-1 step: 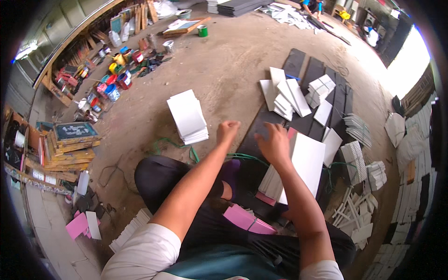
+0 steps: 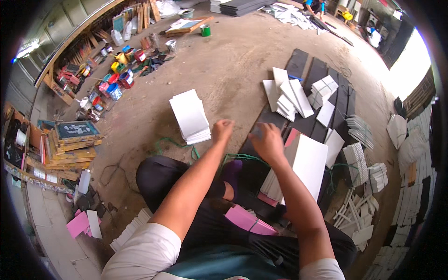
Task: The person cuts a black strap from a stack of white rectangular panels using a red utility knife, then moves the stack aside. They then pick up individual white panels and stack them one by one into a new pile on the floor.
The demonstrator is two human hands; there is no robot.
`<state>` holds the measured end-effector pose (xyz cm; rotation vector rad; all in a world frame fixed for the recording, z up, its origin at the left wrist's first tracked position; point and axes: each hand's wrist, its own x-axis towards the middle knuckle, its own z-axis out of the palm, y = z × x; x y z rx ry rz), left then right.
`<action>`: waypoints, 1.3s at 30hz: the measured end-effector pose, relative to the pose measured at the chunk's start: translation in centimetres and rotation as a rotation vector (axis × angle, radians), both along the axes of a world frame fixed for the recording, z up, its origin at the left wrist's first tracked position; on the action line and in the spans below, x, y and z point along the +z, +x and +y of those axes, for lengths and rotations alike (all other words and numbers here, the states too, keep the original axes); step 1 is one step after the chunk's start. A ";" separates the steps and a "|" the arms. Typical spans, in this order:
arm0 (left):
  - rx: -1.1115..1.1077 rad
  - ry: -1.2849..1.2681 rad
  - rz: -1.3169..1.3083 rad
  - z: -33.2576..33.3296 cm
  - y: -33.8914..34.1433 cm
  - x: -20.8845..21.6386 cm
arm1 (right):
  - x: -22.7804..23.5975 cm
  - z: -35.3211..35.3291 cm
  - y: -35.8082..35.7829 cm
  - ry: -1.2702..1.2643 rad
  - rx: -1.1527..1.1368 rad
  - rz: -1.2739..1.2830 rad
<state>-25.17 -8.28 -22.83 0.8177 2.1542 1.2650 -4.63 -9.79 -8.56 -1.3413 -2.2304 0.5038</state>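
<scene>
My left hand [image 2: 223, 131] is raised over the floor with its fingers pressed together. Whatever it may pinch is too small to make out. Just right of it, my right hand [image 2: 269, 143] curls its fingers and thumb inward, slightly blurred; what is in them cannot be made out. The two hands are apart. Beyond my left hand stands a stack of white sheets [image 2: 190, 114]. Beside my right forearm lies a larger white stack [image 2: 305, 165], with pink showing at its edges. Green cord [image 2: 245, 157] runs along the floor beneath my hands. A tied pink bundle [image 2: 249, 220] rests by my legs.
Long black boards [image 2: 298, 65] carry loose white pieces [image 2: 291, 98] at the right. Tied white bundles [image 2: 355, 163] and scraps [image 2: 357, 217] lie farther right. Paint cans [image 2: 114, 91] and framed screens [image 2: 74, 135] stand at the left. Another person [image 2: 313, 7] crouches at the far back.
My left hand has shifted slightly to the left, and my right hand a little to the left as well. The whole view has moved slightly; the stacks lie as before.
</scene>
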 end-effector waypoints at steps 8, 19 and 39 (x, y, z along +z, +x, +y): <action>0.522 -0.386 0.128 -4.0 -10.3 -1.4 | -13.7 4.3 -15.7 -0.557 0.261 0.052; 0.567 -0.308 0.068 -4.6 -15.2 -6.8 | -18.3 5.1 -21.1 -0.769 0.134 0.367; -0.444 0.470 -0.267 -2.5 7.8 11.1 | 0.7 3.2 8.8 -0.264 -0.269 0.714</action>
